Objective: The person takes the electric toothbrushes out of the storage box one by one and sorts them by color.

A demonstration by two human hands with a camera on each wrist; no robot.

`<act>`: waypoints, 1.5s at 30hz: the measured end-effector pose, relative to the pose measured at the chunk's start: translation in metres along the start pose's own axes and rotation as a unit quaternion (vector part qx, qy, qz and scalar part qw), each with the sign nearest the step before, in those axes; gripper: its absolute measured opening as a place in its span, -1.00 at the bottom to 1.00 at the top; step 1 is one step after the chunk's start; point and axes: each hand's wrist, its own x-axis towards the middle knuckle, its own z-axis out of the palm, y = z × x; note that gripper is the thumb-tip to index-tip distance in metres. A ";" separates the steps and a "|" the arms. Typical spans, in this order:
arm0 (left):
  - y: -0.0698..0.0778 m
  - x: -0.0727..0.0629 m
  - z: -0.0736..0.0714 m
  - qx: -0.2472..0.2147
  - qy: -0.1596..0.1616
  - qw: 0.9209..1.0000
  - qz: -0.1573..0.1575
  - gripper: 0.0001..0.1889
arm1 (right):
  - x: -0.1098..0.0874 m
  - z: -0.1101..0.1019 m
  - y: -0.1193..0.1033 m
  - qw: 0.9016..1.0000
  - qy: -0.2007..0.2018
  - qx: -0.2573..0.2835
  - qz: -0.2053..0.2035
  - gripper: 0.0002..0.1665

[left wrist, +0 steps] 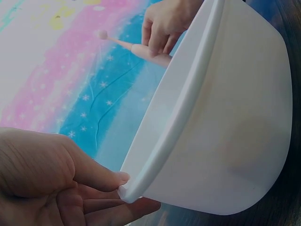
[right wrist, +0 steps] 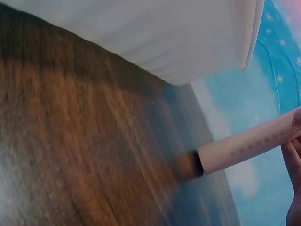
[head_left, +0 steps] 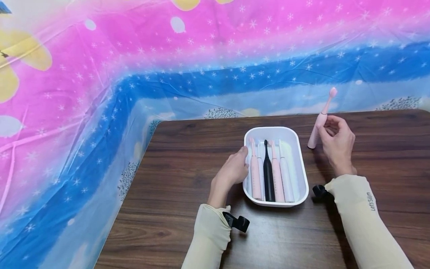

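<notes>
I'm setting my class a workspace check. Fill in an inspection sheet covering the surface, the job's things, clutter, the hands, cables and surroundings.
Surface: dark brown wood-grain table.
Job's things: white tray holding two pink toothbrushes, two white toothbrushes and one black toothbrush; outside, on its right, a third pink toothbrush, tilted, head up. Whether its base touches the table is unclear.
Clutter: nothing seen.
Left grip: pinches the tray's left rim.
Right grip: holds the third pink toothbrush by its handle.
Cables: nothing seen.
Surroundings: pink and blue patterned cloth behind the table; a black device at each cream sleeve.
</notes>
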 end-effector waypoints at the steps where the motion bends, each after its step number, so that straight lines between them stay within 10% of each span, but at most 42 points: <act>1: 0.000 0.000 0.000 0.000 -0.001 1.000 0.000 -0.42 | 0.000 0.000 0.001 1.000 0.000 0.002 -0.003 -0.59; 45: 0.001 0.000 0.000 -0.004 -0.005 1.000 -0.021 -0.41 | -0.005 -0.018 -0.006 0.997 -0.002 -0.024 -0.079 -0.58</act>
